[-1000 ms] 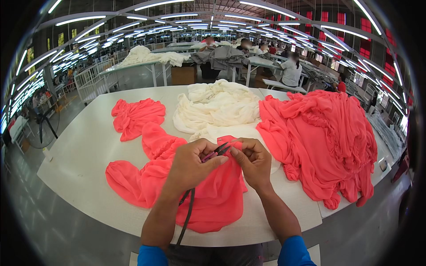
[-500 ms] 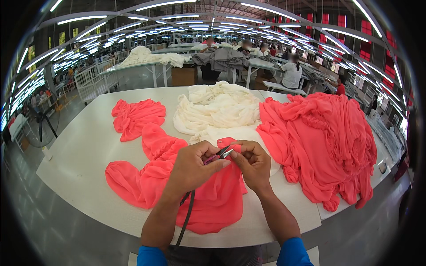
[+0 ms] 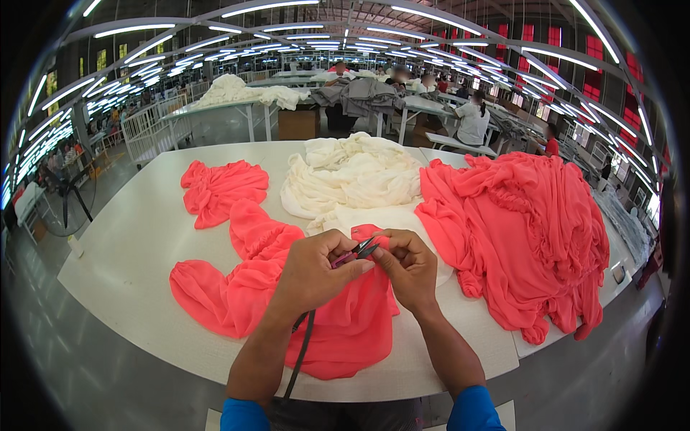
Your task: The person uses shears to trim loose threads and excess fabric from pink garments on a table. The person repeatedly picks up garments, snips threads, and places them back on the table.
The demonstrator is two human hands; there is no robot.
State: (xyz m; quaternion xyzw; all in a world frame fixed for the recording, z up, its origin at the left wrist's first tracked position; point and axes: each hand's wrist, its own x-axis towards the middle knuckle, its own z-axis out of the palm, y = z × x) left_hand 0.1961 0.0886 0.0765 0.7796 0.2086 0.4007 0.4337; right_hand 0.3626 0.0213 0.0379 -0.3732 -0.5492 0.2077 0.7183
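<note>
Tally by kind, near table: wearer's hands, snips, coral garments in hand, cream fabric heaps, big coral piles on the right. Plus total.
Hands (left hand, right hand): 2
Pink-handled snips: 1
Held coral garment: 1
Cream fabric heap: 1
Large coral pile: 1
Total: 6

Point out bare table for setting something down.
Biggest: table, left side, between its edge and the coral bundle and garment. Smaller: front right, between garment and coral pile; the right forearm crosses above. Crowded: middle, with white cloth and snips; right, under the coral pile.

Left hand (image 3: pixel 310 269), right hand (image 3: pixel 410 273) close together, fingers (image 3: pixel 411 243) curled, forearms (image 3: pixel 260 348) slanting inward
</note>
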